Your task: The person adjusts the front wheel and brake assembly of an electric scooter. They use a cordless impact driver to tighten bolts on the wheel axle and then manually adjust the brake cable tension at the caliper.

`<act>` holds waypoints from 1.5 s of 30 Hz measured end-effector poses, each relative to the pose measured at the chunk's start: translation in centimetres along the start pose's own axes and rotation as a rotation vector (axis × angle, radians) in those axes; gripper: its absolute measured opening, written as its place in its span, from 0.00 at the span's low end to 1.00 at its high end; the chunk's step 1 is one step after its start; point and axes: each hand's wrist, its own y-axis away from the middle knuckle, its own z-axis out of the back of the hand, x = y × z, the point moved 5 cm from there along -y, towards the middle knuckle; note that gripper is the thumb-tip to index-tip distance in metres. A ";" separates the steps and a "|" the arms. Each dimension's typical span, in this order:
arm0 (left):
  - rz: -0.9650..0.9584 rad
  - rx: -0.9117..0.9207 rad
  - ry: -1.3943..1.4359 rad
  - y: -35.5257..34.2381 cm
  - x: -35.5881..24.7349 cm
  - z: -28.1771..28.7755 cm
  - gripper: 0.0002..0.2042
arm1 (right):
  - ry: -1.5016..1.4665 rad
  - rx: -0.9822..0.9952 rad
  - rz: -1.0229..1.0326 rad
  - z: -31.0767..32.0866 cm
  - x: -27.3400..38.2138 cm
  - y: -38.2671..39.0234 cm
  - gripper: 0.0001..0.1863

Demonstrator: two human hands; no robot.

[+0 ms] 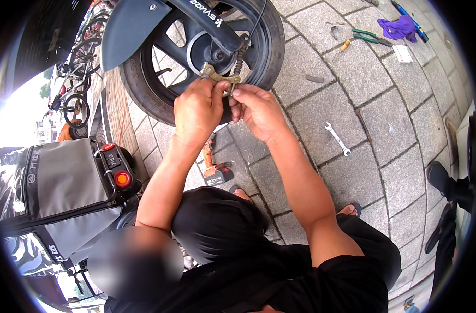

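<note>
Both my hands work at the hub of a scooter's black front wheel point(276, 39). My left hand point(198, 108) is closed, its fingers against the brass-coloured brake arm point(213, 74). My right hand point(261, 113) pinches the thin lower end of the brake cable just below that arm, fingertips close to my left thumb. The fingers partly hide this end and any small part on it. Above them a dark spring-like sleeve point(240, 61) runs up the cable beside the fork leg point(209, 23).
An open-ended wrench point(337, 139) lies on the paving right of my forearm. An orange cordless drill point(214, 169) lies between my arms. Farther right are green-handled pliers point(371, 36), a yellow-handled screwdriver point(345, 45) and a purple cloth point(398, 27). A grey delivery box point(66, 175) stands left; another person's shoes point(439, 180) show right.
</note>
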 end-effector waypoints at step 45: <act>0.006 -0.001 0.007 0.0 0.1 -0.1 0.13 | 0.091 -0.091 0.146 -0.7 -1.0 0.2 0.10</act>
